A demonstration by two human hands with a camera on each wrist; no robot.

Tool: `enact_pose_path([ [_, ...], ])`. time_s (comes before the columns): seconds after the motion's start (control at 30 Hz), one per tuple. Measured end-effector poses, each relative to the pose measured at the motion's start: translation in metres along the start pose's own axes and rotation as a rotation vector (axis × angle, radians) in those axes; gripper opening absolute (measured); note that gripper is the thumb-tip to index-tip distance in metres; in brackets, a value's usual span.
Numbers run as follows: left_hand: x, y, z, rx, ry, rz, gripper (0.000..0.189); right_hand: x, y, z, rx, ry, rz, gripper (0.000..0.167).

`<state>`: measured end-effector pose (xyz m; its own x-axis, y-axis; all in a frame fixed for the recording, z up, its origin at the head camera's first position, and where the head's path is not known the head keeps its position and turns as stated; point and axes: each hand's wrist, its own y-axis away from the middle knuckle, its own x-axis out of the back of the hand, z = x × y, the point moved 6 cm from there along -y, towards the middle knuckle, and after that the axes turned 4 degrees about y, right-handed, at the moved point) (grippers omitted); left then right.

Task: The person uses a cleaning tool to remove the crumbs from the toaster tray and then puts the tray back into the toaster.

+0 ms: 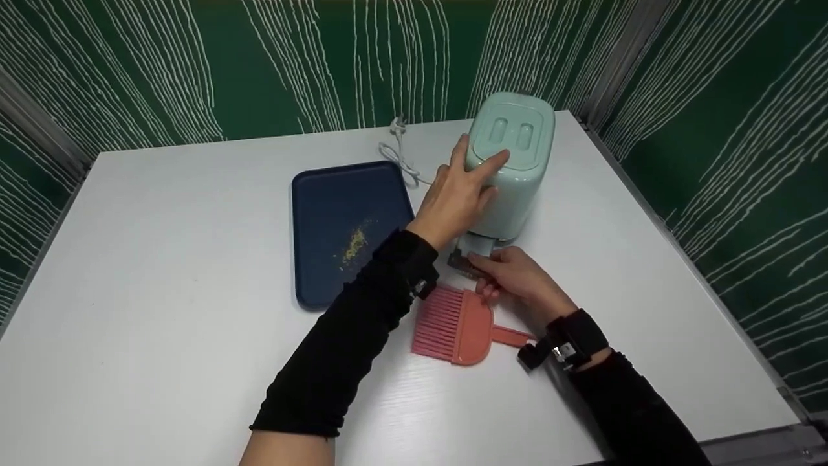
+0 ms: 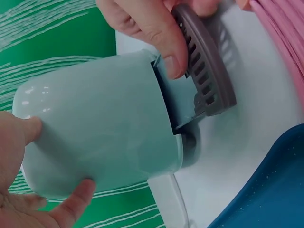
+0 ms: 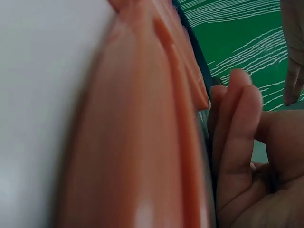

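A mint-green electric appliance [image 1: 517,207], rounded at its corners and with two oval recesses on top, stands at the table's back right. My left hand [image 1: 453,200] rests on its upper near side, fingers spread. From its base, a pale drawer [image 2: 178,97] with a dark slotted front [image 2: 209,71] sticks partly out. My right hand [image 1: 525,279] pinches this drawer by the front, the thumb on top in the left wrist view. Right beside that hand lies an orange brush [image 1: 477,333] with pink bristles; its handle [image 3: 128,142] fills much of the right wrist view.
Left of the appliance lies a dark blue tray [image 1: 323,200] with a patch of yellow crumbs [image 1: 354,246]. A white cord with a plug [image 1: 397,126] runs behind it. Green panels with white streaks [image 1: 388,65] border the white table [image 1: 181,272] at the back and sides.
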<state>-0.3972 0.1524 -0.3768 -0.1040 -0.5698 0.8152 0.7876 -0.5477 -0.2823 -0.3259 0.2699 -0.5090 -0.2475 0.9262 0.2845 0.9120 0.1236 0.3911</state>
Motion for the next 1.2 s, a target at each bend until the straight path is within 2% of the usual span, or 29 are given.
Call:
enact_pose_path([
  [0.07, 0.001, 0.001, 0.001, 0.003, 0.01, 0.002, 0.054, 0.003, 0.003, -0.002, 0.009, 0.061, 0.018, 0.045],
  [0.13, 0.001, 0.001, 0.002, -0.001, 0.015, 0.003, 0.054, 0.005, 0.005, -0.003, 0.023, 0.069, 0.019, 0.045],
  [0.27, 0.002, 0.001, 0.004, -0.012, 0.033, 0.014, 0.055, 0.006, 0.005, -0.001, 0.036, -0.06, -0.022, 0.035],
  [0.4, 0.002, 0.001, 0.0, -0.026, 0.045, 0.044, 0.057, 0.007, 0.006, 0.004, -0.001, -0.19, -0.031, 0.024],
  [0.57, 0.001, 0.003, -0.009, -0.012, 0.099, 0.079, 0.063, 0.009, 0.005, 0.006, -0.007, -0.252, 0.005, 0.023],
  [0.8, -0.003, 0.005, -0.017, 0.033, 0.19, 0.08, 0.066, 0.008, 0.002, 0.003, 0.006, -0.321, 0.032, 0.022],
  [0.97, -0.005, 0.005, -0.019, 0.041, 0.214, 0.082, 0.066, 0.007, -0.004, 0.0, 0.001, -0.375, 0.085, 0.019],
  [1.2, -0.005, 0.006, -0.017, 0.02, 0.202, 0.084, 0.066, 0.009, -0.008, -0.001, -0.009, -0.536, 0.158, 0.016],
])
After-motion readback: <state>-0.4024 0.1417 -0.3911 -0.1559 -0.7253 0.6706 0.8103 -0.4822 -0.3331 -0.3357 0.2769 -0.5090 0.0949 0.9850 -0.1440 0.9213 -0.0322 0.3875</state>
